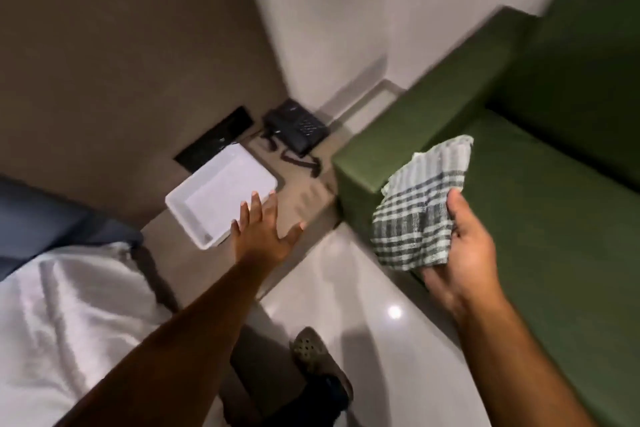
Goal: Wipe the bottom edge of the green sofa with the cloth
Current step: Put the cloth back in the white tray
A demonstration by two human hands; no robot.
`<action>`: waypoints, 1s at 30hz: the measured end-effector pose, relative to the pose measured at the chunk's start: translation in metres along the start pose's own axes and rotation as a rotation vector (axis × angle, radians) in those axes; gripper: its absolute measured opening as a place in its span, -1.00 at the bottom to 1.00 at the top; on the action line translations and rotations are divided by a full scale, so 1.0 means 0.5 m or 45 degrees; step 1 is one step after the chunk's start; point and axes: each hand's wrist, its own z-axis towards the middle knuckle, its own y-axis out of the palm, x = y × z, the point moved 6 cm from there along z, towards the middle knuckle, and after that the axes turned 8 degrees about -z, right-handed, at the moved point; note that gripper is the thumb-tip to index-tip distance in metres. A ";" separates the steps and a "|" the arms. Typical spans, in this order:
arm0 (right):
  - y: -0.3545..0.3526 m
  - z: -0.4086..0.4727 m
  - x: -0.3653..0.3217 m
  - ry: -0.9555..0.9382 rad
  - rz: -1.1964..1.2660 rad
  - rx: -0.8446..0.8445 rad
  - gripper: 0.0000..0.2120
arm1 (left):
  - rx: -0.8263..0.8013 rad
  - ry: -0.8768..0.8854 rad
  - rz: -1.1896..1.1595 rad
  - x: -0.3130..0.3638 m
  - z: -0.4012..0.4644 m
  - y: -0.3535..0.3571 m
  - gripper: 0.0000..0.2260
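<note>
A green sofa [540,184] fills the right side, its armrest [426,107] running toward the wall. My right hand [464,250] is closed on a green-and-white checked cloth [420,204], held in the air in front of the seat's front corner. My left hand [266,232] is spread flat, fingers apart, holding nothing, hovering over the near edge of a white tray [214,198]. The sofa's bottom edge near the floor is mostly hidden behind the cloth and my right arm.
The white tray and a black telephone [298,128] with a coiled cord rest on a low tan side table [301,204] in the corner. A bed with white sheet [65,329] lies at the left. Glossy floor [346,288] and my sandalled foot [318,360] are below.
</note>
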 end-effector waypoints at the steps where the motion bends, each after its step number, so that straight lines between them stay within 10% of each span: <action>1: 0.061 0.030 0.037 0.056 -0.041 -0.033 -0.55 | 0.013 -0.053 -0.012 -0.064 0.020 -0.021 -0.19; 18: 0.512 0.520 0.581 0.279 -0.950 -0.324 -0.68 | 0.143 -0.389 -0.229 -0.647 0.287 0.116 -0.11; 26: 0.494 0.701 0.940 -0.069 -2.681 -0.785 -0.51 | 0.245 -0.429 -0.292 -0.688 0.330 0.180 -0.11; 30: 0.522 0.695 0.916 -0.463 -2.898 -0.856 -0.53 | 0.244 -0.461 -0.299 -0.715 0.314 0.188 -0.17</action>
